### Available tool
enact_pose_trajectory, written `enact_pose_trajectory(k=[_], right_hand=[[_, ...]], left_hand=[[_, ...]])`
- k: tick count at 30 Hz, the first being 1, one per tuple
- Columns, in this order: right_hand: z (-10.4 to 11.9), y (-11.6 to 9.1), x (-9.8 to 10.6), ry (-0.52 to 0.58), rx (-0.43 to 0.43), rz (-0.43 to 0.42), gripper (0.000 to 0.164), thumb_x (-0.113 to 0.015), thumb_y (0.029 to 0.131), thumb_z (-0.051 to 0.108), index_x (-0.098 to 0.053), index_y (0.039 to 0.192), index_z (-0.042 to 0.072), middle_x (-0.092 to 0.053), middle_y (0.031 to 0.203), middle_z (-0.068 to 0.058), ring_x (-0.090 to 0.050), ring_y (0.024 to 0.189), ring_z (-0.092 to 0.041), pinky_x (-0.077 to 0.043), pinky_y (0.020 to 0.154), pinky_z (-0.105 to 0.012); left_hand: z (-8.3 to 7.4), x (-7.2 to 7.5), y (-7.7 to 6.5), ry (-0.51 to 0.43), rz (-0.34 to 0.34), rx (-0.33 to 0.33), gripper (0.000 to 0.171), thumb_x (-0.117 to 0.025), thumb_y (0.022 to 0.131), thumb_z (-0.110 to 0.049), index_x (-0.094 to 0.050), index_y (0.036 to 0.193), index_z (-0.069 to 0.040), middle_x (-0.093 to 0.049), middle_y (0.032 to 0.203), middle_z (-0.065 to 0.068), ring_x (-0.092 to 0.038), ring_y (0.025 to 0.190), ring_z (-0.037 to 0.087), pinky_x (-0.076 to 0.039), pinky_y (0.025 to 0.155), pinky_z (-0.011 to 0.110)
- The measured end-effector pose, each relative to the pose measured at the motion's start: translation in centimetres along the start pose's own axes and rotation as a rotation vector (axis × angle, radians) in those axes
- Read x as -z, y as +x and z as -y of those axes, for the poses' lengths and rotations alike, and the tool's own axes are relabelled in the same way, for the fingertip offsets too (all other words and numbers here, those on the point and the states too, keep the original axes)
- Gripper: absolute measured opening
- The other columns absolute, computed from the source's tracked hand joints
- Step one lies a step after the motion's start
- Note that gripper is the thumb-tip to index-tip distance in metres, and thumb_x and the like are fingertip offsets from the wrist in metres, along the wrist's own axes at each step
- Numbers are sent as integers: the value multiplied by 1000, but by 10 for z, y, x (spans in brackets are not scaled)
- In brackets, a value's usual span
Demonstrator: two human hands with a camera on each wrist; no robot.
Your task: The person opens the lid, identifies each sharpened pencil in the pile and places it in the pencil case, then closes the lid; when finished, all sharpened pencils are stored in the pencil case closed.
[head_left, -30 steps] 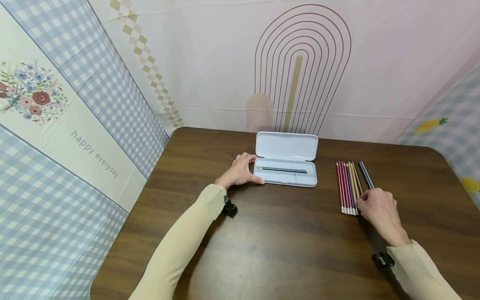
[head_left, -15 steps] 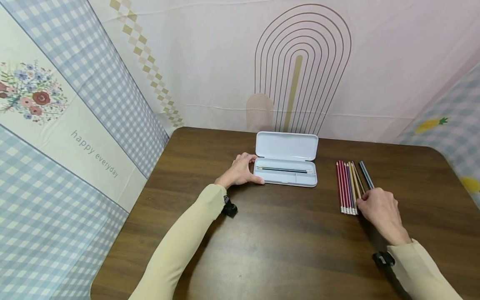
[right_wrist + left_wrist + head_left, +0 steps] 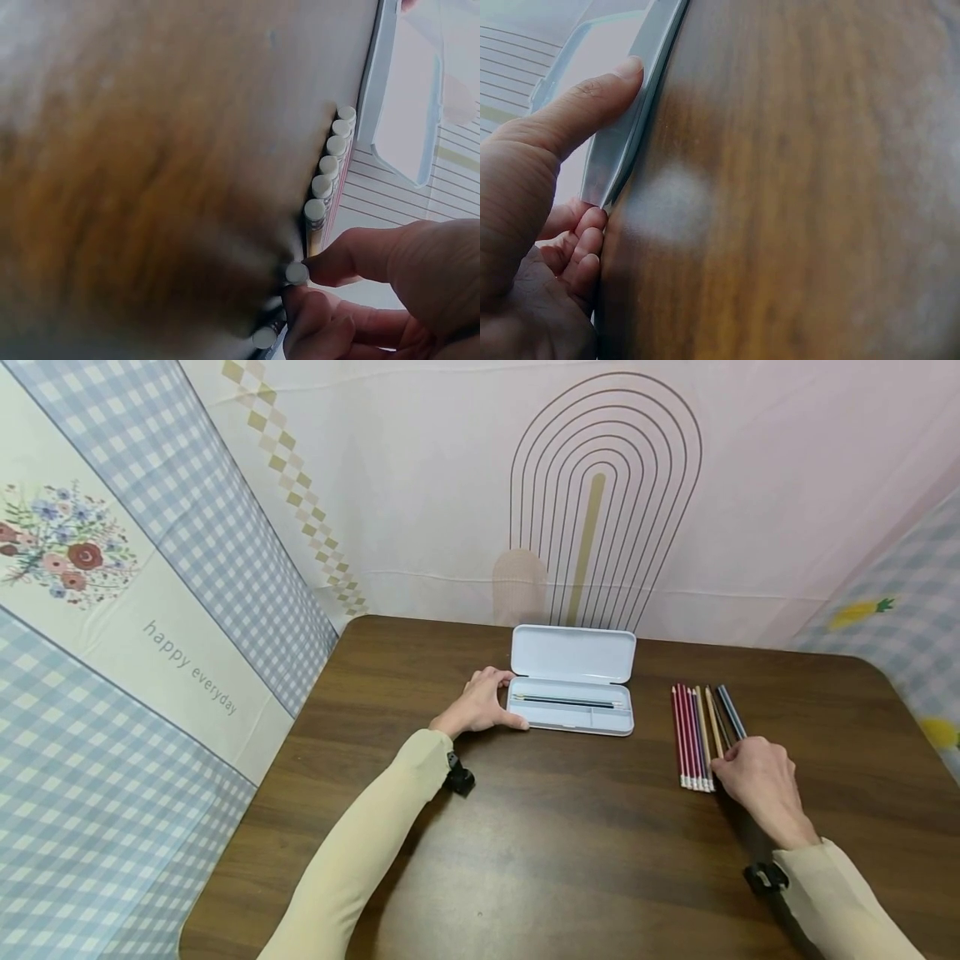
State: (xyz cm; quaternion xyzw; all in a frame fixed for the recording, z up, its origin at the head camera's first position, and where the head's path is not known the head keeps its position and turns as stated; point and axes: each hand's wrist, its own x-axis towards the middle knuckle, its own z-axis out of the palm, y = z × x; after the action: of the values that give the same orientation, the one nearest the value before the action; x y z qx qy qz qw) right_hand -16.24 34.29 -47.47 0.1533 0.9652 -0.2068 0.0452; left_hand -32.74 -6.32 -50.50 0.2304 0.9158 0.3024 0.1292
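Note:
The left hand [image 3: 480, 702] grips the left end of a pale blue pencil case [image 3: 573, 717], thumb on its front edge and fingers by the back corner. The left wrist view shows the thumb [image 3: 592, 109] pressed to the case wall. Two dark pencils [image 3: 570, 701] appear to lie in the case's back compartment; its lid stands up. On the right, the right hand [image 3: 757, 789] pinches the eraser end of a gold pencil [image 3: 712, 718] between thumb and finger. Its white eraser [image 3: 297, 272] shows in the right wrist view.
Left of the right hand lies a row of several red, purple and gold pencils [image 3: 688, 739], erasers facing the person. Just right of the held pencil lie a dark pencil and a blue pencil [image 3: 731, 710], partly covered by the hand. Behind the wooden table [image 3: 562, 835] hangs a patterned cloth.
The right hand has shifted very slightly left, and the gold pencil in it has turned a little, showing the dark pencil beside it more. The left hand and case stay put.

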Motion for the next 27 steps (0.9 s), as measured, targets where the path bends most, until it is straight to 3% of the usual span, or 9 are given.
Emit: enact_pose_trajectory(k=[11, 22, 27], right_hand=[[2, -5, -1, 36, -38, -21, 36, -70, 98, 28, -73, 69, 7, -65, 71, -10, -59, 70, -29, -42, 57, -34], [2, -11, 2, 35, -21, -116, 31, -70, 95, 30, -78, 75, 7, -72, 75, -12, -65, 75, -35, -41, 58, -35], [4, -16, 2, 55, 18, -152, 30, -70, 95, 27, -78, 78, 3, -71, 71, -10, -62, 69, -30, -40, 56, -33]], left_hand=[[-1, 0, -1, 5, 2, 7, 99, -97, 79, -46, -52, 158, -8, -57, 148, 15, -47, 139, 32, -39, 125, 48], [-2, 0, -2, 8, -4, -1, 99, -97, 79, -45, -52, 158, -7, -57, 148, 15, -47, 139, 33, -38, 125, 48], [-1, 0, -2, 3, -11, -5, 97, -97, 78, -46, -54, 156, -7, -58, 147, 16, -48, 139, 33, -39, 125, 48]])
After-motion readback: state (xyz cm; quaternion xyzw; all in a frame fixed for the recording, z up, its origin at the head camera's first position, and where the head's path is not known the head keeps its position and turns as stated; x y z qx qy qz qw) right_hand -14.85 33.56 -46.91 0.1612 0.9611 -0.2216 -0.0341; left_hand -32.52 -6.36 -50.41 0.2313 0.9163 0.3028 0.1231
